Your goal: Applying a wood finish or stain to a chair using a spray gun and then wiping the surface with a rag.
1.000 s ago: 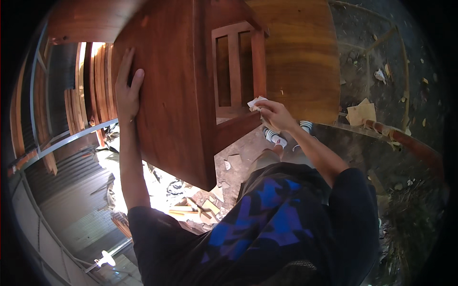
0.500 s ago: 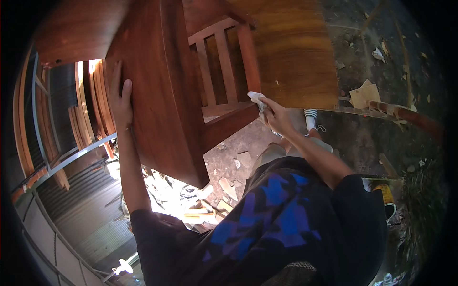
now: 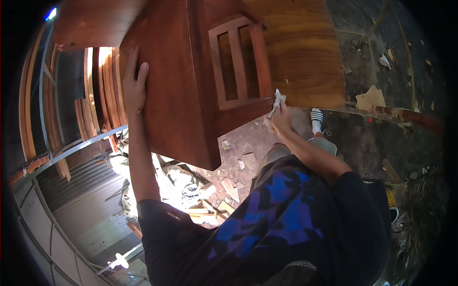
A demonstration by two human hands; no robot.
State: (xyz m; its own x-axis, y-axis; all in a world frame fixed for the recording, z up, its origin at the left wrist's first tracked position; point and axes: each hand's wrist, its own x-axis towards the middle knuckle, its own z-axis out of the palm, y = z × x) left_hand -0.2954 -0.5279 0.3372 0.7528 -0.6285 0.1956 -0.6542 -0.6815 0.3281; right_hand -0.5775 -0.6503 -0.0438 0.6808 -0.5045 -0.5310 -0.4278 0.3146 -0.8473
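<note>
Stacked planks (image 3: 102, 90) lean at the workshop's left. Beside them the left hand (image 3: 134, 81) lies flat, fingers spread, on the side of a reddish wooden cabinet (image 3: 181, 86). Further right, the right hand (image 3: 281, 119) pinches a white cloth (image 3: 276, 101) against the cabinet's lower rail.
</note>
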